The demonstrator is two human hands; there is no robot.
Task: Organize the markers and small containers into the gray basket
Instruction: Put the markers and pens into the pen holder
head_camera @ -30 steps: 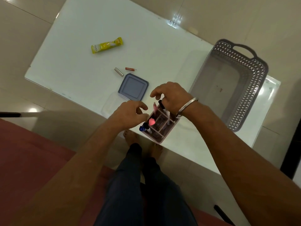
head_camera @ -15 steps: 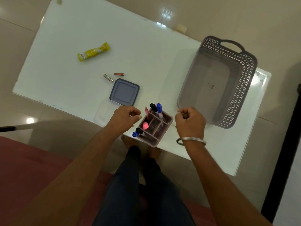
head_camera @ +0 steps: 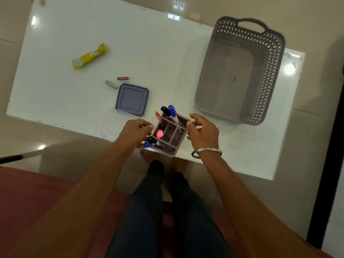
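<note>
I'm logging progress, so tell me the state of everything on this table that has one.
gray basket: upright, empty but for a small speck.
organizer: upright, markers standing in it.
blue lid: off, lying flat.
clear container: uncovered.
yellow packet: lying flat.
left hand: curled at organizer's left side, grip unclear.
right hand: thumb at organizer's right rim, grip unclear.
</note>
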